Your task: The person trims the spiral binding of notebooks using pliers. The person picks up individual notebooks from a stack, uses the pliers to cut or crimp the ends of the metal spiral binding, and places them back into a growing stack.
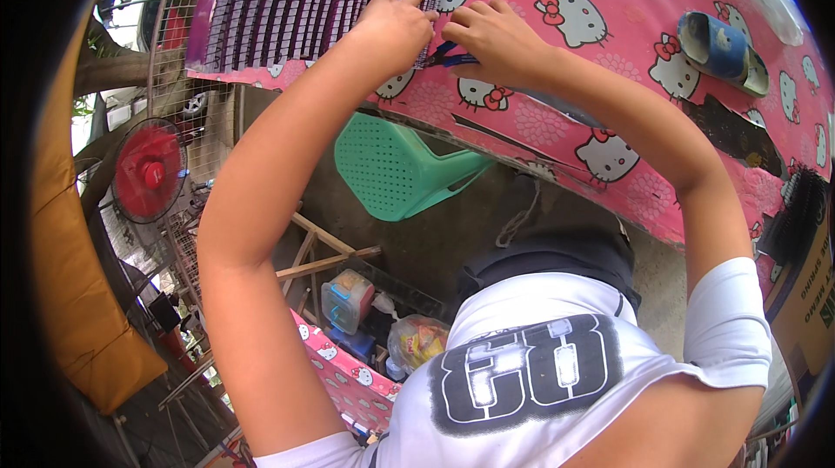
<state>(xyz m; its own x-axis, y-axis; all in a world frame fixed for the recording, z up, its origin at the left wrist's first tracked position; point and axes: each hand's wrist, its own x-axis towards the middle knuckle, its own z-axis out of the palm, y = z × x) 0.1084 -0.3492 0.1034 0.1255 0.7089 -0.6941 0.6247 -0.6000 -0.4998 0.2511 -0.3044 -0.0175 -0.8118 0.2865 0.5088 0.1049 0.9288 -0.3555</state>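
Note:
A row of overlapping purple pads (296, 7) with black, wire-like binding edges lies at the far left of the table. My left hand (398, 23) presses on the right end of this row, its fingers spread and stretched out. Close beside it, my right hand (500, 43) has its fingers curled round a small blue-handled tool (454, 59), which looks like pliers or a cutter. The tool's tip points at the lower right corner of the pads, near my left hand. My fingers hide part of the tool.
A pink cloth printed with cartoon cats (574, 20) covers the table. To the right lie a blue cylindrical object (715, 43), black comb-like wires (793, 211) and a cardboard box (809, 294). Below are a green plastic stool (383, 163) and a plastic container (346, 301); a red fan (150, 170) stands left.

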